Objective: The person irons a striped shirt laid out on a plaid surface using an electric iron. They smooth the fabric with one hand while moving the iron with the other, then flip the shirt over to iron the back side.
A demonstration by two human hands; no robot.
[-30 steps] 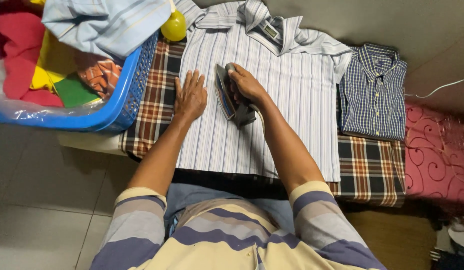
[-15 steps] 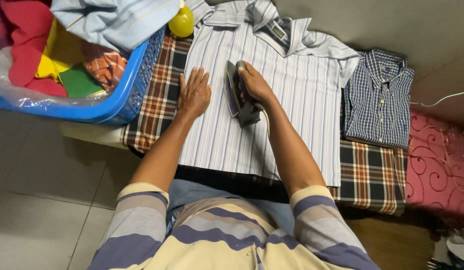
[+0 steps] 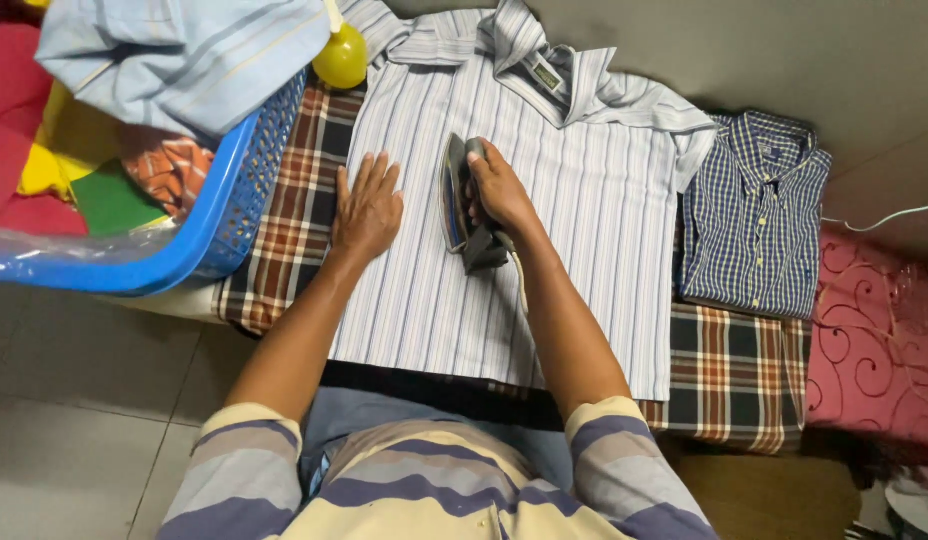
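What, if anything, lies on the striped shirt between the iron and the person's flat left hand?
Nothing visible does. The left hand rests flat on the striped shirt, with only bare fabric between it and the iron, which the right hand grips by the handle. The folded checked shirt lies off to the right.

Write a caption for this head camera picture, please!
Right hand grips an iron on a striped shirt; left hand lies flat on it.

Single head-worn view, looking steeply down from above, close over the striped shirt (image 3: 514, 230) and forearms
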